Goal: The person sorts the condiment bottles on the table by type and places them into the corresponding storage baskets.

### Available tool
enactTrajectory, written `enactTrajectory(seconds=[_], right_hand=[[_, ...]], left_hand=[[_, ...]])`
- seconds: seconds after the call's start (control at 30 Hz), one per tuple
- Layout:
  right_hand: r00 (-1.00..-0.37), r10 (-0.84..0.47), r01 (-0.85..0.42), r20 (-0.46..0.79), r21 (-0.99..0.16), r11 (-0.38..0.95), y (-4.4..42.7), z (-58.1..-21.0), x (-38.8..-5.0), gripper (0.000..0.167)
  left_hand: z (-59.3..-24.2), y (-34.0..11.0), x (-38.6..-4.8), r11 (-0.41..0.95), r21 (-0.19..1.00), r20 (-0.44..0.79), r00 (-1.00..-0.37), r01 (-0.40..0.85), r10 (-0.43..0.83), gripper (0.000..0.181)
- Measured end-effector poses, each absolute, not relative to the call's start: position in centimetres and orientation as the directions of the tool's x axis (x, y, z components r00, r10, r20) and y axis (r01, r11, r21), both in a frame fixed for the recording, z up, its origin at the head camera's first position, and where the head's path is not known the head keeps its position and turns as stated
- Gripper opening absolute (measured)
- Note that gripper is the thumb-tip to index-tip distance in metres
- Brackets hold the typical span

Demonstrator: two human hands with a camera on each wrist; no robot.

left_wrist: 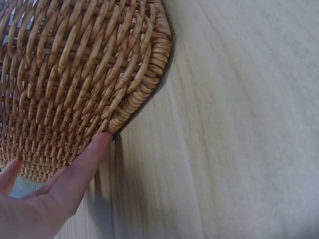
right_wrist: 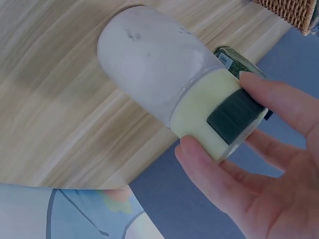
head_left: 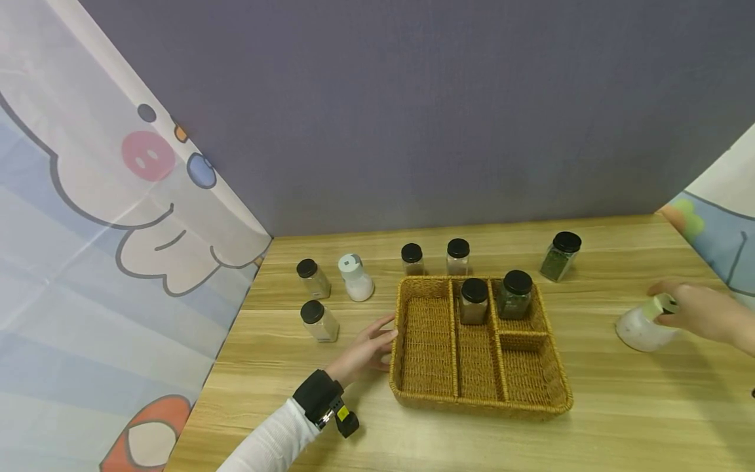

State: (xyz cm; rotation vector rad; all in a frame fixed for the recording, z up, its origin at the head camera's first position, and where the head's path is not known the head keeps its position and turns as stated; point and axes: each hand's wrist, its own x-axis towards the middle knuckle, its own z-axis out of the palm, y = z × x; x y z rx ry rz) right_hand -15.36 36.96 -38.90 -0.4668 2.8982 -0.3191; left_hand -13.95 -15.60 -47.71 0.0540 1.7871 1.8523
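Observation:
A woven basket (head_left: 454,337) with four compartments stands on the table, a black-lidded jar (head_left: 474,301) in its middle compartment and a green-filled jar (head_left: 515,295) in the upper right one. The left hand (head_left: 368,351) touches the basket's left side with extended fingers; in the left wrist view the fingers (left_wrist: 82,164) meet the wicker wall (left_wrist: 65,74). At the far right, the right hand (head_left: 698,311) holds a white jar (head_left: 643,328) by its pale green cap (right_wrist: 204,107). In the right wrist view, thumb and fingers (right_wrist: 209,174) pinch that cap, and the jar's base meets the table.
Left of the basket are two black-lidded jars (head_left: 314,278) (head_left: 320,321) and a white-capped shaker (head_left: 356,278). Behind the basket stand two small jars (head_left: 412,259) (head_left: 457,257). A jar of green flakes (head_left: 560,255) stands at the back right. A grey panel (head_left: 442,118) rises behind the table.

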Motion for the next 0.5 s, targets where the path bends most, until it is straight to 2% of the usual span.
enactTrajectory(seconds=[0.27,0.5], right_hand=[[-0.930,-0.324,-0.267,-0.174,-0.286,0.920,36.83,-39.27,-15.05,0.052],[-0.932,-0.318,-0.264,-0.173,-0.276,0.924,36.70,-39.07,-15.20,0.052]], left_hand=[[-47.30,-15.45,-13.71,0.051,0.931,-0.349,-0.843,-0.361,0.410,0.076],[-47.55,-15.49,-13.80,0.033,0.928,-0.353,-0.842,-0.372,0.408,0.077]])
